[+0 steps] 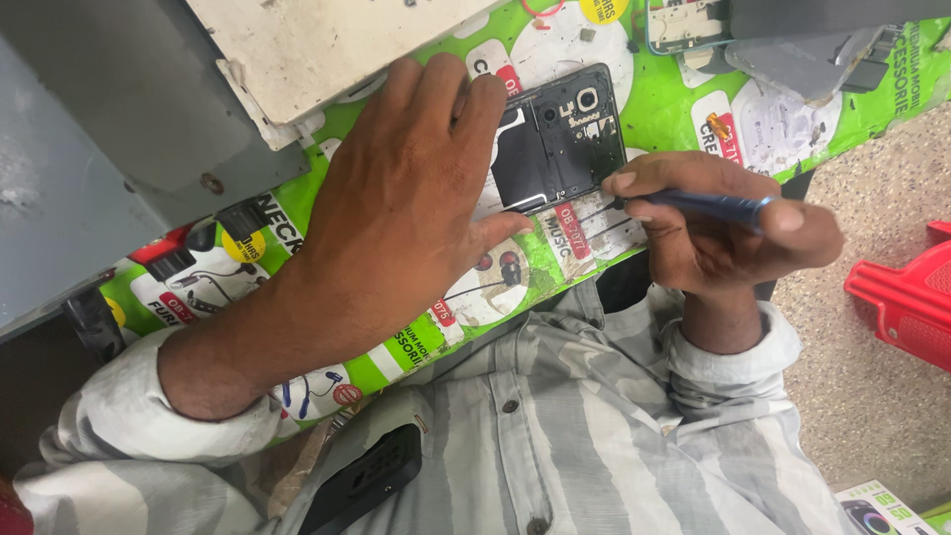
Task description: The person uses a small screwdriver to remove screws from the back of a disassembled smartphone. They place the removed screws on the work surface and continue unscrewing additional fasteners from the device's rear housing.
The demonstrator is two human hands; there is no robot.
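An opened black phone (570, 134) with its back cover off lies on a green printed mat (654, 94). My left hand (396, 198) lies flat across the phone's left part and holds it down, fingers together. My right hand (713, 223) grips a thin blue-handled screwdriver (708, 205), whose tip touches the phone's near right edge. Both my sleeves are grey-and-white striped.
A worn white board (317, 50) and a grey metal surface (109, 129) lie at the upper left. Another phone frame (684, 25) and grey covers (807, 59) sit at the top right. A red plastic stool (906, 297) stands on the speckled floor. A black phone (362, 481) rests on my lap.
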